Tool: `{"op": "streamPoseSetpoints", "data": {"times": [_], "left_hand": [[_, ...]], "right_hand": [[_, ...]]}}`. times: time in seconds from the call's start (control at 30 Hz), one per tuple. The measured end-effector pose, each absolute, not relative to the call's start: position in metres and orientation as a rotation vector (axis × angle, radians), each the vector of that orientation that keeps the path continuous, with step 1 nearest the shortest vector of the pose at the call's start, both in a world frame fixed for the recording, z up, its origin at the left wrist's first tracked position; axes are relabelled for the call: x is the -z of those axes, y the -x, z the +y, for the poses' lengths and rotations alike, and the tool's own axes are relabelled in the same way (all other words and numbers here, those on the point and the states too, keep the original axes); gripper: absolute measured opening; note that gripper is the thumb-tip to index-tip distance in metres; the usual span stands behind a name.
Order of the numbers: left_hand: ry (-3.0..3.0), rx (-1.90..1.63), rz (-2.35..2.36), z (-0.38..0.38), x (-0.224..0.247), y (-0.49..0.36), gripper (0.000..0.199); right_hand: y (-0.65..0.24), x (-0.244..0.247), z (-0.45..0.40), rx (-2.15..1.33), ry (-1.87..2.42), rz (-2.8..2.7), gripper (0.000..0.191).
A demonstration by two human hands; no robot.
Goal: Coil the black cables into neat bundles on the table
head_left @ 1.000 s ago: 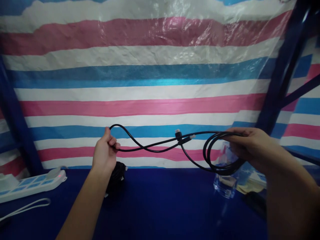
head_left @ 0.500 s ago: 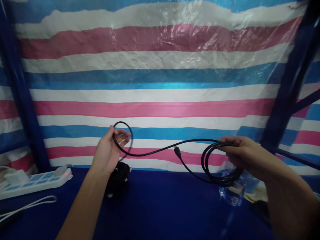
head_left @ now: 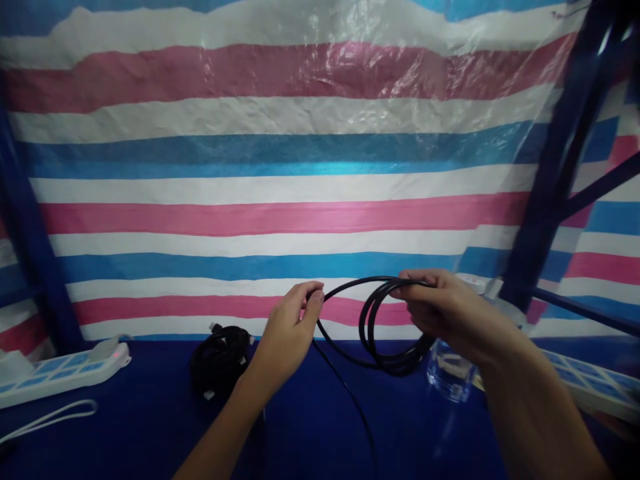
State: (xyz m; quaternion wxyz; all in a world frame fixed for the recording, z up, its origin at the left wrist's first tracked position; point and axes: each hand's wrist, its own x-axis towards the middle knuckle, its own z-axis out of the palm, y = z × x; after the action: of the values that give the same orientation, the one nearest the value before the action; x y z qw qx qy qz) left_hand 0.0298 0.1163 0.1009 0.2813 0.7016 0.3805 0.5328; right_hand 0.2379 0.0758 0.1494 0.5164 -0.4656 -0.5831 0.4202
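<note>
A thin black cable (head_left: 367,320) hangs in several loops from my right hand (head_left: 437,303), its thumb and fingers pinching the top of the coil. My left hand (head_left: 293,327) pinches the same cable to the left of the loops, with thumb and fingertips pressed together. Between the two hands the cable arches slightly upward. Below my left fingers a loose length of cable (head_left: 357,403) drops toward the table's front. The plug seen at one cable end earlier does not show now; my left hand may hide it.
A bundle of black cables (head_left: 220,360) lies on the blue table (head_left: 310,433) left of my left forearm. White power strips (head_left: 75,370) lie at both sides. A clear container (head_left: 450,373) stands behind my right hand. Striped sheeting (head_left: 300,220) hangs behind, between blue posts.
My left hand has moved right, closer to the coil, and closed its fingertips on the cable. The stretch between the hands is shorter. My right hand keeps its grip; the view has shifted slightly.
</note>
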Motion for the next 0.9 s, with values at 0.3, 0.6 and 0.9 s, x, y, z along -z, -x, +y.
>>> {"op": "streamPoseSetpoints", "data": {"times": [0.3,0.6,0.9], "left_hand": [[-1.279,-1.209,0.55,0.117,-0.092,-0.045,0.05],[-1.424,-1.096,0.531,0.092,-0.104,-0.041,0.02],[-1.142,-1.351,0.585,0.103,-0.116,-0.02,0.052]], "right_hand": [[-0.241,-0.151,0.071,-0.701,1.072,-1.216,0.026],[-0.193,-0.132,0.086,-0.55,1.306,-1.592,0.024],[-0.172,-0.123,0.08,-0.619,1.015,-1.801,0.016]]}}
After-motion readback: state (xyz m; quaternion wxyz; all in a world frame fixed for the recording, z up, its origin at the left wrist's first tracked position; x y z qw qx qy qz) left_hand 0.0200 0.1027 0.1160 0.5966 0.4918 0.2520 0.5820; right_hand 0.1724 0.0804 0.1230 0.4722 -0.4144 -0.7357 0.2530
